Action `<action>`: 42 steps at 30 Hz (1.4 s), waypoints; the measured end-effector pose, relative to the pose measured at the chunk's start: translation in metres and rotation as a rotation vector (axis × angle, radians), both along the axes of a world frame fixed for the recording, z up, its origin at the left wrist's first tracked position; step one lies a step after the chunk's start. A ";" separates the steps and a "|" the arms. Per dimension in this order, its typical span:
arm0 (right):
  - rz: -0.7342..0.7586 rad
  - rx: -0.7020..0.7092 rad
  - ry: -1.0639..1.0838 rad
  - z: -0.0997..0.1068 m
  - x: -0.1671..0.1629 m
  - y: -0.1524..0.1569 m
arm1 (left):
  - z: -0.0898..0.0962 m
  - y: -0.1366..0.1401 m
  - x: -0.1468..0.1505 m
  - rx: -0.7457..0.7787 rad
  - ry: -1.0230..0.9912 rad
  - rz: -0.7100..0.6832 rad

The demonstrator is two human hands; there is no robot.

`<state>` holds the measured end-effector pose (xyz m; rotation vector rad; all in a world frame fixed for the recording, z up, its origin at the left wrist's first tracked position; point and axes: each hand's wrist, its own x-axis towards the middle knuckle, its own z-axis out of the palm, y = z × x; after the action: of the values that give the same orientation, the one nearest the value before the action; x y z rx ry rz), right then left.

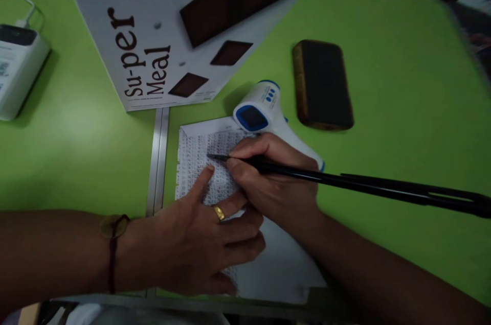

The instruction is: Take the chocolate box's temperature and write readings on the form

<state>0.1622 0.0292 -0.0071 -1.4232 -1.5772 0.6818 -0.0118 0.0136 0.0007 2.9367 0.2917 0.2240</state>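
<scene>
My right hand (272, 171) is closed round a black pen (326, 177), its tip down on a sheet of paper (264, 258) covered in dense rows of small handwriting. Flat on the same paper lies my left hand (207, 238), fingers spread, with a gold ring on one finger and a dark cord bracelet at the wrist. The left fingertip rests just below the pen tip. Right behind my writing hand, a white and blue infrared thermometer (264, 110) lies across the paper's upper edge, its handle partly hidden by that hand.
A white and brown box (153, 39) marked "Su-per Meal" stands behind the paper. A dark phone (322, 85) in a brown case lies to the right. At far left is a white device (23, 69) with a cable. A metal strip (158, 161) crosses the green table (402, 85).
</scene>
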 end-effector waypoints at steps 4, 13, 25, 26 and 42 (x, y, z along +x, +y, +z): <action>0.006 -0.011 -0.004 0.000 -0.001 -0.001 | 0.000 0.000 0.000 0.001 0.000 -0.001; 0.028 -0.028 -0.027 0.000 0.000 -0.002 | -0.001 0.000 0.000 0.001 -0.015 0.000; -0.020 -0.008 -0.020 -0.001 -0.001 -0.002 | -0.001 0.001 -0.001 -0.004 -0.002 -0.007; -0.010 -0.007 -0.019 -0.001 0.000 -0.002 | -0.001 0.001 -0.001 -0.006 -0.001 -0.008; -0.021 -0.040 -0.015 0.001 0.001 -0.003 | -0.001 0.002 -0.001 -0.030 -0.017 -0.017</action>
<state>0.1629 0.0264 -0.0058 -1.4751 -1.5662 0.6959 -0.0130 0.0156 -0.0005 2.9048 0.2658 0.2394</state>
